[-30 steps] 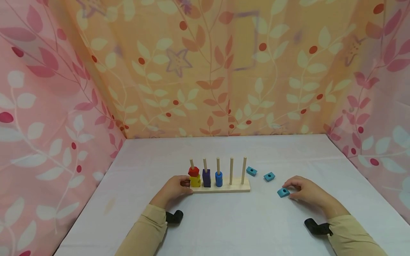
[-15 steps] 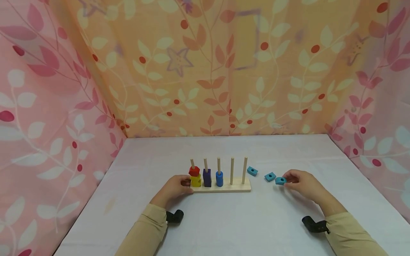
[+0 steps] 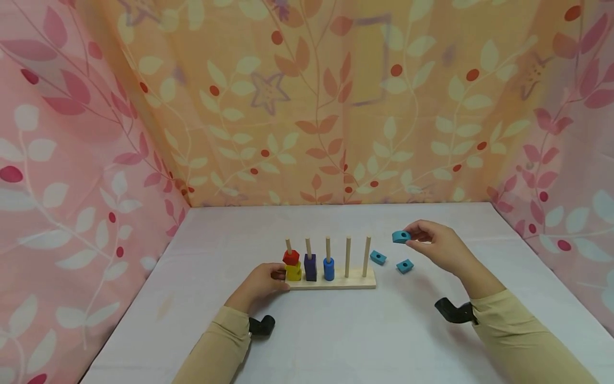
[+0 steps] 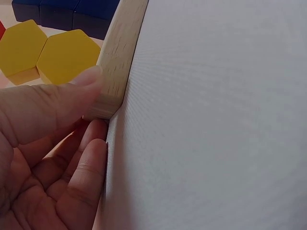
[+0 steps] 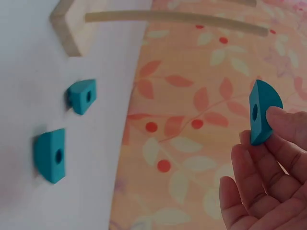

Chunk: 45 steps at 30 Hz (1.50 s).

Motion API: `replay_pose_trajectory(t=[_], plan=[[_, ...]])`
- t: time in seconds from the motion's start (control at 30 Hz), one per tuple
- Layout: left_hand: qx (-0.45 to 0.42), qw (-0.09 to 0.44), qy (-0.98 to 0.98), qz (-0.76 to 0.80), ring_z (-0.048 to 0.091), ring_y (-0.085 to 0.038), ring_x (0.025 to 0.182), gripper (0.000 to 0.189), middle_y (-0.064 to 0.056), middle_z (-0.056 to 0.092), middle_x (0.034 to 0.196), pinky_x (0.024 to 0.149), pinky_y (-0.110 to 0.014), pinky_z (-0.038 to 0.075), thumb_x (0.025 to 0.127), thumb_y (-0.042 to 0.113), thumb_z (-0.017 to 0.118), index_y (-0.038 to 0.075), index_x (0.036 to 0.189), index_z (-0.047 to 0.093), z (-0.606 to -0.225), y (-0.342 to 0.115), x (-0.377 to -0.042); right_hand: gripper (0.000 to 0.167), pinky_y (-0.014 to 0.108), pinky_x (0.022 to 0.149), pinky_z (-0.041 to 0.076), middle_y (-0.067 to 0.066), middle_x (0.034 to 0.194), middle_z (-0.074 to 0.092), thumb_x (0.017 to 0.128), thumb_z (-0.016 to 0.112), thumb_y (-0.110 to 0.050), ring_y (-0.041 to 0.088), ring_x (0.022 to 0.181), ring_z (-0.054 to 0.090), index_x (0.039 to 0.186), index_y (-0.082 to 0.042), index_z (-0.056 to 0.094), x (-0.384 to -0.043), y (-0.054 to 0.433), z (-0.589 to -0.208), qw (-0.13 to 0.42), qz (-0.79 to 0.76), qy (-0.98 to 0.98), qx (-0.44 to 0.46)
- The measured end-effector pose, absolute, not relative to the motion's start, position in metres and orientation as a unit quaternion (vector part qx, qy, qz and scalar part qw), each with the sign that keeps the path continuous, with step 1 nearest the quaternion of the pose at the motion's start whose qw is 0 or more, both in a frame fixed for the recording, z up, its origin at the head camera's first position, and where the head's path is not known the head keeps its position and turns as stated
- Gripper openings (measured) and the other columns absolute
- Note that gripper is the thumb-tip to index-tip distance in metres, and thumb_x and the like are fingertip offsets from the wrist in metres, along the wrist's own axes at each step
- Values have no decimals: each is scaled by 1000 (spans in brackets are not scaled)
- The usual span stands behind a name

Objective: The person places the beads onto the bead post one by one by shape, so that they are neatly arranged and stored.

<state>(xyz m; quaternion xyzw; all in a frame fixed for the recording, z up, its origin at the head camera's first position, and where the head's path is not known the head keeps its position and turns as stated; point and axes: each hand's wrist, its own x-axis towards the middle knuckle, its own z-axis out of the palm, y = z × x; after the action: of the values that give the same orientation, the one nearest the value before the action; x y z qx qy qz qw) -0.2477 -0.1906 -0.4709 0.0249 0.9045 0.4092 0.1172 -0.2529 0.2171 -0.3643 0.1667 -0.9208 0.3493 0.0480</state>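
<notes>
My left hand [image 3: 262, 280] grips the left end of a wooden peg board [image 3: 331, 286]. In the left wrist view the thumb presses the board's edge [image 4: 120, 52] beside two yellow hexagonal blocks [image 4: 72, 55], with the fingers curled at its end. My right hand [image 3: 440, 246] pinches a teal half-round block [image 5: 264, 99] with a hole through it, raised above the table to the right of the pegs. Two similar pieces, a nearer teal block [image 3: 405, 266] and a farther teal block [image 3: 378, 257], lie on the table below it.
On the pegs sit a red block [image 3: 290, 258] above the yellow, a dark purple stack [image 3: 310, 268] and a blue stack [image 3: 328, 269]. The two right-hand pegs [image 3: 347, 256] are bare. A floral curtain [image 3: 307, 106] hangs behind the white table [image 3: 336, 341].
My right hand has lifted the teal block off the table and carried it up and leftward, past the other two teal blocks. My left hand has stayed at the board's end.
</notes>
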Motion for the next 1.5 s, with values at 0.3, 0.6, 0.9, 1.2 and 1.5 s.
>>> replay_pose_trajectory(t=[0.3,0.6,0.9,1.2,1.5], plan=[[29,119,903,413,57,-17,94,55,-2,64,101,90,-41,45,72,17,77,5,122,57,-470,-192,-247,23,44,84,47,6,99,62,87,63,-20,24,95,57,106,-8,60,-259,179,-343,64,380,-901,202],[18,118,905,409,57,-17,94,53,-1,64,99,91,-41,43,72,17,77,7,121,58,-473,-192,-249,21,43,85,47,5,97,63,86,64,-16,22,95,58,105,-7,62,-261,142,-338,58,422,-873,239],[15,125,901,415,56,-17,96,54,-1,64,100,92,-43,42,72,17,77,7,122,58,-474,-192,-249,19,40,84,46,1,96,63,86,64,-21,20,95,56,102,-11,63,-261,124,-341,34,428,-867,251],[27,117,902,414,57,-16,93,54,-1,64,98,90,-40,44,71,15,77,5,120,58,-474,-191,-250,16,38,82,46,-1,94,62,85,65,-22,22,96,55,99,-14,64,-260,120,-346,7,420,-873,249],[25,118,903,413,57,-16,92,54,-1,64,98,89,-40,45,71,15,78,5,121,58,-473,-190,-250,17,35,80,44,-2,94,63,84,67,-20,22,96,55,100,-14,65,-263,121,-353,-6,419,-874,247]])
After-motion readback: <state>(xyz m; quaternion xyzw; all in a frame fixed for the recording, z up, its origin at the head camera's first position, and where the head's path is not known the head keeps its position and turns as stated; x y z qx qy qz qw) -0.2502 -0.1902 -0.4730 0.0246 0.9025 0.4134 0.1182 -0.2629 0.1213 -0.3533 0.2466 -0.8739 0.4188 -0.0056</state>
